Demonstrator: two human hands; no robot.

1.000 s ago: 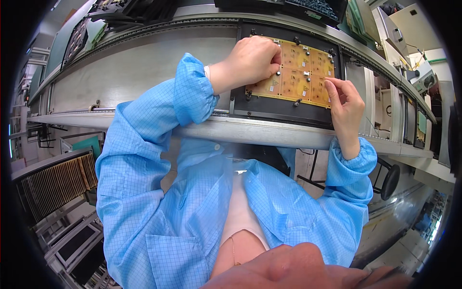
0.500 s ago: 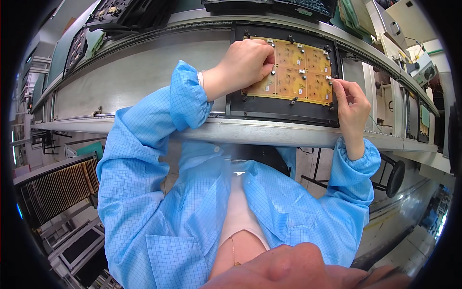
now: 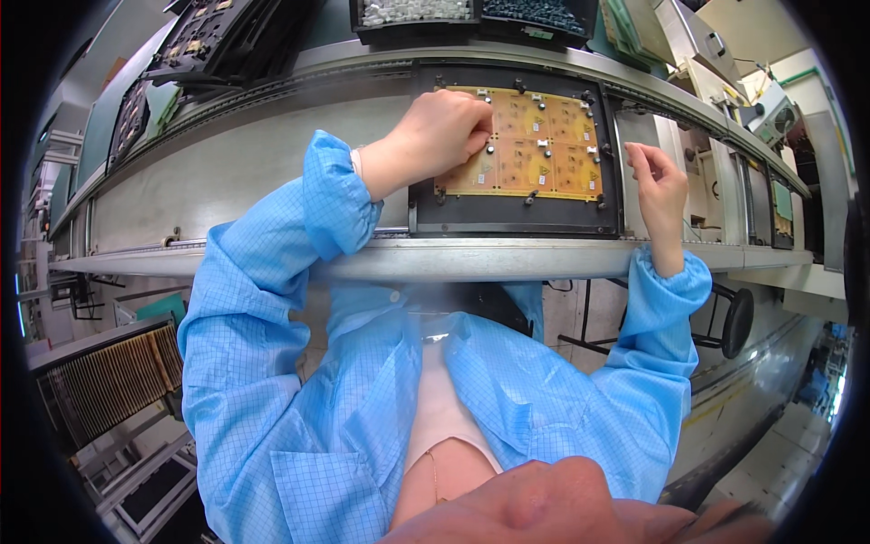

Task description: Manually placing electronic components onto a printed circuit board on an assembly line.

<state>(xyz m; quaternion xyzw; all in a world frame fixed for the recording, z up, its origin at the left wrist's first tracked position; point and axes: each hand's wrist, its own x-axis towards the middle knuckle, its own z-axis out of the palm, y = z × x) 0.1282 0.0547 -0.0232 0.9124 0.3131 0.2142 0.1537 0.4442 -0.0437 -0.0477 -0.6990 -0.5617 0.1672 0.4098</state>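
A yellow circuit board panel [image 3: 526, 166] lies in a black frame [image 3: 517, 218] on the rails. Small white connectors [image 3: 544, 143] and dark round parts stand on it. My left hand [image 3: 444, 131] reaches over the panel's left side, its fingers curled down at the board. Its fingertips are partly hidden, and whatever they hold cannot be made out. Beyond the frame's right edge, my right hand [image 3: 660, 181] hovers apart from the panel. Its thumb and index finger are drawn together; any small part between them is too small to make out.
Behind the rail stand a black bin of white parts [image 3: 417, 11] and a bin of dark blue parts [image 3: 535, 16]. Black frames [image 3: 213, 41] are stacked at the far left. A metal edge [image 3: 453, 261] runs in front of me. A slotted rack [image 3: 109, 385] stands lower left.
My right hand has drawn away to the right from a white connector at the panel's right edge. My left hand stays over the panel's left side. The whole view has shifted slightly.
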